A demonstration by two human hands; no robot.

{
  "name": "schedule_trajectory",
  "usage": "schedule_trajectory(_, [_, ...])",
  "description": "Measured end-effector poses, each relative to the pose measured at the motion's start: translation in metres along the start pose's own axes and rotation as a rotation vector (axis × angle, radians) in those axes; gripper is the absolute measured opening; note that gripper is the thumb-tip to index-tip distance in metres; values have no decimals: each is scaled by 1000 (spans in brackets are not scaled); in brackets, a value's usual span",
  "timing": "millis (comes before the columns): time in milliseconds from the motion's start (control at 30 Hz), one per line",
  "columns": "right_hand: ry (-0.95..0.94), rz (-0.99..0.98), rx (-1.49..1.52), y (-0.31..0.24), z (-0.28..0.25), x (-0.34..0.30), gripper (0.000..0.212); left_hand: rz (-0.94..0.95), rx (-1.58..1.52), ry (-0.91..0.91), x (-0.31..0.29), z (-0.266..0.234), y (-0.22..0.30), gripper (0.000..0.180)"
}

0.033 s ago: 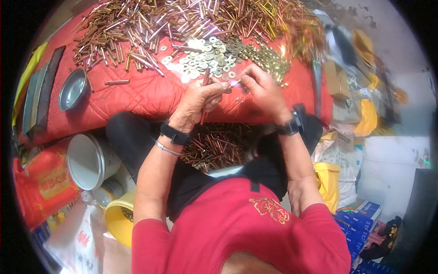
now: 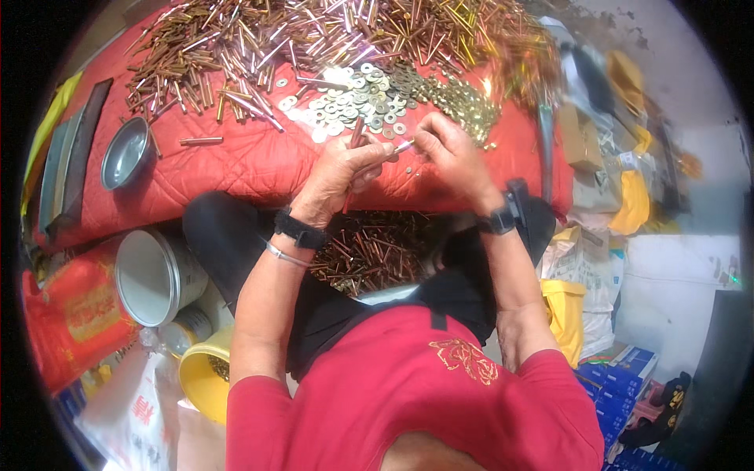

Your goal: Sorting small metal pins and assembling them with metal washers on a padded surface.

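My left hand (image 2: 345,169) is closed around a few copper-coloured metal rods that look like anchor bolts (image 2: 357,132). One bolt (image 2: 403,147) points out to the right from its thumb and fingertips, with a shiny end. My right hand (image 2: 452,153) pinches at that end with thumb and forefinger; whether a small nut is between them I cannot tell. Just beyond my hands lies a heap of flat round washers (image 2: 365,102). To their right is a heap of small brass-coloured nuts (image 2: 467,114). A large pile of similar bolts (image 2: 314,35) covers the far side.
A red quilted cover (image 2: 236,169) lies under the heaps. At left stands a grey metal bowl (image 2: 126,157), and a single bolt (image 2: 201,141) lies nearby. More bolts (image 2: 369,255) fill a container between my legs. Buckets, a white one (image 2: 145,279) and a yellow one (image 2: 206,385), stand lower left.
My fingers have shifted very slightly, and the shiny end of the bolt between my hands shows a little more plainly. All else looks the same.
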State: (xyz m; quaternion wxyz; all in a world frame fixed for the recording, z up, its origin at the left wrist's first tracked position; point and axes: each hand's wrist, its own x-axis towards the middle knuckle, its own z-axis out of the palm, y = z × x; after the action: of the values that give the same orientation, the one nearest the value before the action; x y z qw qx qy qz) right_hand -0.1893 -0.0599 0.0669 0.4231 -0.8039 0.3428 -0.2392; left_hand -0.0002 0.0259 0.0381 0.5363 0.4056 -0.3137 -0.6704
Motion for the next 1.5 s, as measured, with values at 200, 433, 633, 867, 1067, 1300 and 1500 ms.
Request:
schedule_trajectory(200, [-167,142,-20,3,-9,1,25,-5,68,7,1,0,-3,21])
schedule_trajectory(433, [143,-148,11,-9,15,3,25,-62,-34,-9,7,-4,-5,23])
schedule_trajectory(633, [183,14,46,-17,11,1,32,-35,-40,-7,5,-3,-4,23])
schedule_trajectory(867, [153,-107,-67,-8,14,3,36,-79,-63,-18,5,-3,-10,21])
schedule_trajectory(1067, [148,-128,-37,-3,17,1,36,-72,-55,-11,4,-2,-7,20])
schedule_trajectory(1300, [183,-127,-32,-5,18,0,36,-100,-101,-48,6,-4,-12,20])
schedule_trajectory(1500, [207,-148,-142,-8,19,-3,38,-89,-95,-44,6,-4,-14,20])
